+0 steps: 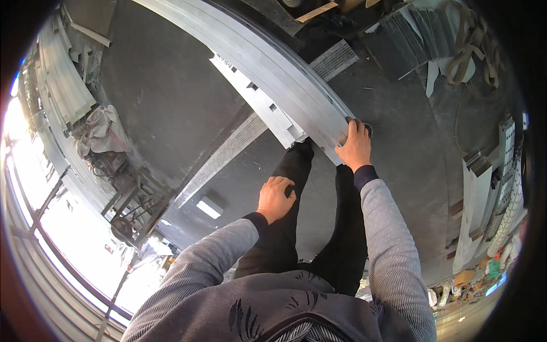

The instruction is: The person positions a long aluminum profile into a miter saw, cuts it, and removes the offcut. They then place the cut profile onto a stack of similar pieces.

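Observation:
My right hand (355, 149) is wrapped over the near right end of a long silvery metal profile (285, 74), thumb on its top face and fingertips bent over its far edge. The profile runs away from me toward the upper left. Against its left side lies a shorter pale metal profile (256, 97) with several square cutouts, its near end at my leg. A dark rounded thing (368, 130), partly hidden, shows just past my right fingers. My left hand (277, 199) is loosely curled over my thigh, thumb apart from the fingers, with nothing visible in it.
Pale ribbed strips (233, 145) lie across the dark floor under the profiles. A small white block (209, 207) lies at left. Beyond it are a metal frame with a wheel (128, 219) and a pale sack (105, 134). Metal profiles (481, 199) and straps (473, 54) lie at right.

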The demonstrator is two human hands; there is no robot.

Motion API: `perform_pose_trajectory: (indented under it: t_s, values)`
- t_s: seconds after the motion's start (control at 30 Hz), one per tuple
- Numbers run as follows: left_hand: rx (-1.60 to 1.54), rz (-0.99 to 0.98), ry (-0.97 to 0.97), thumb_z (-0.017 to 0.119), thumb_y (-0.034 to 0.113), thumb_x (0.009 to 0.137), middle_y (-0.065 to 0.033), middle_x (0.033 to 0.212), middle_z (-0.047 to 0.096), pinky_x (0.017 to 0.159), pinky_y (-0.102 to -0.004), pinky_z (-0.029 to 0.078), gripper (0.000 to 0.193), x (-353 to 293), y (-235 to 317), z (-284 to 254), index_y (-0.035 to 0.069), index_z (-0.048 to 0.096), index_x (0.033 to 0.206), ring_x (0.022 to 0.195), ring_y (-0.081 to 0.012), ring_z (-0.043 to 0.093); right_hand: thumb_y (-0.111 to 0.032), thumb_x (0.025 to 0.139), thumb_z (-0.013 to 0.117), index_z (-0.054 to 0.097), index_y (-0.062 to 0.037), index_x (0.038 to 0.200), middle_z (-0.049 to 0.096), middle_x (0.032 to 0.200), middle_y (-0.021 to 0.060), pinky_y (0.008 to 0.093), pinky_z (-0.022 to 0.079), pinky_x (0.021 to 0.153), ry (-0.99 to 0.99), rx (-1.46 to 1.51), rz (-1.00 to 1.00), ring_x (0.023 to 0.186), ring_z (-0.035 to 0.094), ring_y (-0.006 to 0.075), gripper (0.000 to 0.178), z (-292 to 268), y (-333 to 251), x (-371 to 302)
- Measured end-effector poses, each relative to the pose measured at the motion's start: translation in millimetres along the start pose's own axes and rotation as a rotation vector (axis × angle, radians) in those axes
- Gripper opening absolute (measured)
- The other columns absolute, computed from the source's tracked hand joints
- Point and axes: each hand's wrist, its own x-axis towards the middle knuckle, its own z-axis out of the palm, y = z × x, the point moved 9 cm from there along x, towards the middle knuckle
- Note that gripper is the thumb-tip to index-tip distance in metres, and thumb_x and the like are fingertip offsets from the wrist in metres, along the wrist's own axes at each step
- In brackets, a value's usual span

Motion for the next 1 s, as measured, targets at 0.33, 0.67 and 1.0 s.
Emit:
perform_pose_trajectory:
  t_s: [0.33,0.67,1.0]
  values:
    - [-0.05,-0.052,0.13,0.071,0.016,0.079,-0.0084,0.097,0.07,0.089,-0.0443,0.051,0.015,-18.9,-19.2,6.4,0.008,0.074,0.092,0.101,-0.0308,0.063,-0.016,0.072,0.077,0.037,-0.0047,0.148,0.05,0.141,0.0245,0.0488,0.041,0.11,-0.097,0.041,0.102,0.13,0.048,0.0437,0.087,-49.6,41.8,-61.5]
    - [-0.131,-0.1,0.257,0.07,0.023,0.082,-0.0118,0.113,0.065,0.096,-0.0453,0.048,0.024,-71.6,-34.5,-15.4,0.008,0.072,0.101,0.113,-0.032,0.058,-0.012,0.078,0.078,0.053,0.0037,0.135,0.071,0.106,0.0139,0.0345,0.055,0.087,-0.311,0.311,0.506,0.096,0.068,0.0227,0.064,-131.1,117.5,-251.0]
    - [-0.267,-0.425,0.202,0.064,0.033,0.087,-0.018,0.113,0.072,0.096,-0.046,0.054,0.034,-159.3,-136.3,-63.7,0.01,0.074,0.109,0.109,-0.037,0.068,-0.011,0.083,0.075,0.05,0.0033,0.138,0.071,0.105,0.0111,0.0278,0.053,0.071,-0.388,0.459,0.38,0.085,0.066,0.0153,0.062,-182.3,27.8,-264.6]
